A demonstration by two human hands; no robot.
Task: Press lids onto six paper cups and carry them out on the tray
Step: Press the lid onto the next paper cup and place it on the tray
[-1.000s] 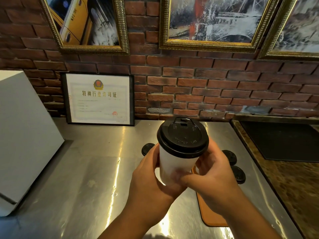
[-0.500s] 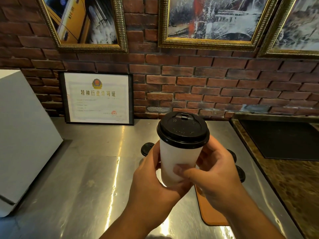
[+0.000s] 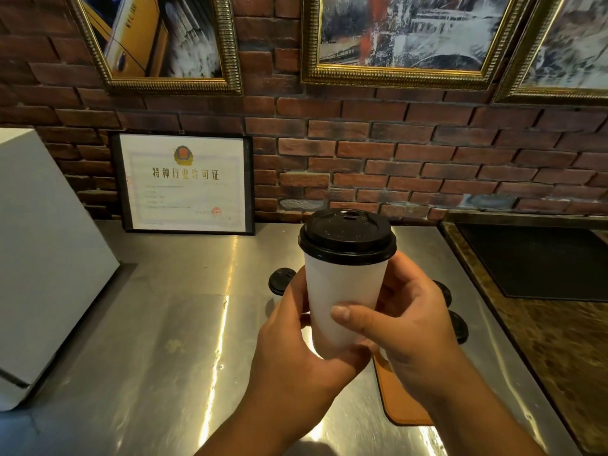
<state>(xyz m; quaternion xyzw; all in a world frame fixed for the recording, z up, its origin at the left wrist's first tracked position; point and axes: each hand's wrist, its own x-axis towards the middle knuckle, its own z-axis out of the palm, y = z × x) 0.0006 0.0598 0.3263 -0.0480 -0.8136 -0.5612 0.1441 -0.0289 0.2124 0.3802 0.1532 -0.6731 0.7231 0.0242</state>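
Between both hands (image 3: 348,337), lidded cup (image 3: 343,301).

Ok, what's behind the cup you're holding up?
Behind the white cup, held by the left hand and right hand, black lids peek out on the steel counter: one at left, two at right. Anything directly behind is hidden.

A single wide-angle camera, worn on the person's head, looked forward and slightly down across a steel counter (image 3: 138,340) toward a brick wall (image 3: 411,153). It sat close to the raised hands, so the left hand (image 3: 292,347) and right hand (image 3: 411,327) filled the lower centre. The wall's gilt picture frames (image 3: 394,74) bowed at the top edge from lens distortion. No second view shared the scene.
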